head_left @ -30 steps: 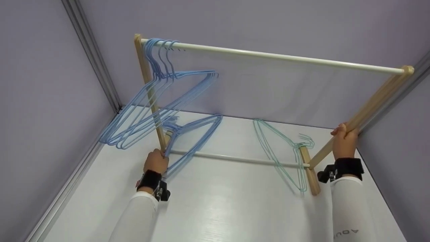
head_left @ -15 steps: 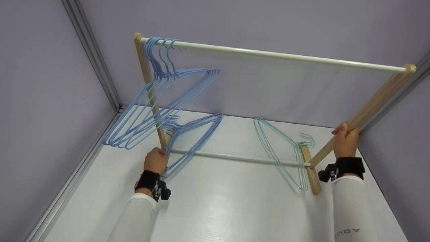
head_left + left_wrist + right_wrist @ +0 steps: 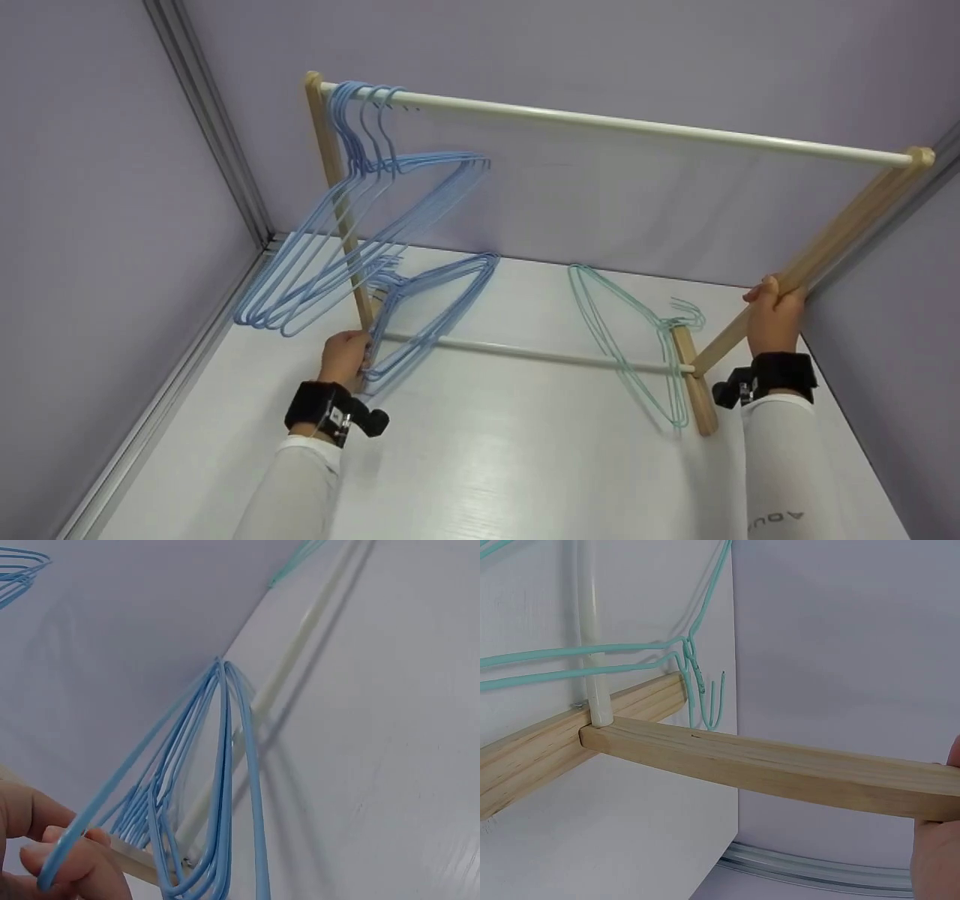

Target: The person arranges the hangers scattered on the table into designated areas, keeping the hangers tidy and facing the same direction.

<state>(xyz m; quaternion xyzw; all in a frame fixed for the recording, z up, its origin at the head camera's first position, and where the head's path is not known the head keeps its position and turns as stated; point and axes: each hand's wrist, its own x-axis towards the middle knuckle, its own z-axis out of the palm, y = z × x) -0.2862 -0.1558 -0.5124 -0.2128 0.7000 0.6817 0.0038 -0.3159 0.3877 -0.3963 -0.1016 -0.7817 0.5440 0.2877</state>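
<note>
My left hand (image 3: 345, 358) is low at the left foot of a wooden clothes rack, at the near end of a stack of blue wire hangers (image 3: 442, 319) lying on the white surface. In the left wrist view, its thumb and fingers (image 3: 82, 866) pinch the corner of one blue hanger (image 3: 97, 799), which stands apart from the others. My right hand (image 3: 775, 319) grips the right wooden post (image 3: 780, 769) partway up. Several more blue hangers (image 3: 431, 217) hang by their hooks at the left end of the white top rail (image 3: 637, 125).
Green hangers (image 3: 630, 330) lie across the white lower bar (image 3: 517, 351) beside the right wooden foot (image 3: 701, 405). Grey walls (image 3: 600, 202) close in the back and both sides, with a metal corner strip (image 3: 210, 112) at the left.
My left wrist has turned and shifted slightly left, and the fingers have come round to the near hanger corner. The right hand keeps its grip on the post.
</note>
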